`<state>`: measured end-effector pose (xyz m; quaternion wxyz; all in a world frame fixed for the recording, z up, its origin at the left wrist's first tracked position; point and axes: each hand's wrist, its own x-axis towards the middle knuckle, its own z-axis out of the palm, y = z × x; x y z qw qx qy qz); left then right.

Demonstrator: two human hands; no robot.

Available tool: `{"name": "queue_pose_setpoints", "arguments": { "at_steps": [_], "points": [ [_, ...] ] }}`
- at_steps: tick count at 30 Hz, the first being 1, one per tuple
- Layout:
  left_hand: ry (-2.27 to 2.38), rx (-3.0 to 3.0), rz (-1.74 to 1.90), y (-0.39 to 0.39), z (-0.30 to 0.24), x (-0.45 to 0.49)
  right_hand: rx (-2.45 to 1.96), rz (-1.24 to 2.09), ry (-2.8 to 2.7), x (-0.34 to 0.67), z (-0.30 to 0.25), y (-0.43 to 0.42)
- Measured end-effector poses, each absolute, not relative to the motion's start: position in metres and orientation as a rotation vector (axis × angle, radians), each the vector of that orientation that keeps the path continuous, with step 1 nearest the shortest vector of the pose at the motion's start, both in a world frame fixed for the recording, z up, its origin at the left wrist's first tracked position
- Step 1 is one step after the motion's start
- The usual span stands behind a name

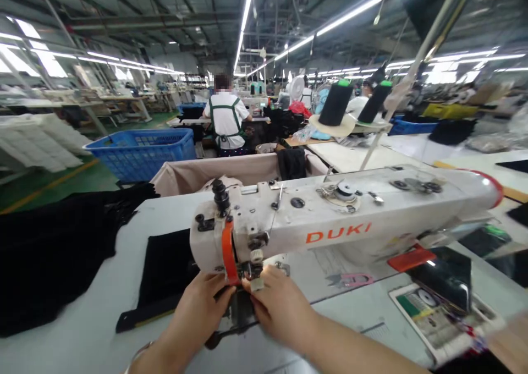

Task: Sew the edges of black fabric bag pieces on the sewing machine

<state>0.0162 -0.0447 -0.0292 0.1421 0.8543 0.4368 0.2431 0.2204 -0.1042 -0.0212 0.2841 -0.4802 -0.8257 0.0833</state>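
The left hand (202,303) and right hand (277,303) rest bent fingers on the black cloth (165,269), which lies on the counter (82,330) under the sewing machine (330,220). I cannot tell if they pinch it. Sewing seems partly done.

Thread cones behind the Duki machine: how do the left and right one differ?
The left thread cone looks thicker, while the right thread cone looks slimmer. The left thread cone stands close to upright, while the right thread cone leans clearly, with its top toward the right. Both are wound with black thread, have green caps, and sit side by side behind the sewing machine.
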Motion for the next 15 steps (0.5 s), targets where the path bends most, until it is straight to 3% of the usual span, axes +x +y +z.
{"name": "queue_pose_setpoints", "arguments": {
  "at_steps": [8,15],
  "points": [
    [1.259,2.5,0.743,-0.045,-0.028,0.02,-1.273,0.19,-2.18,0.221,-0.02,-0.105],
    [1.198,2.672,0.436,-0.052,0.004,-0.01,-1.198,0.22,-2.14,0.231,-0.029,-0.106]
  ]
}}
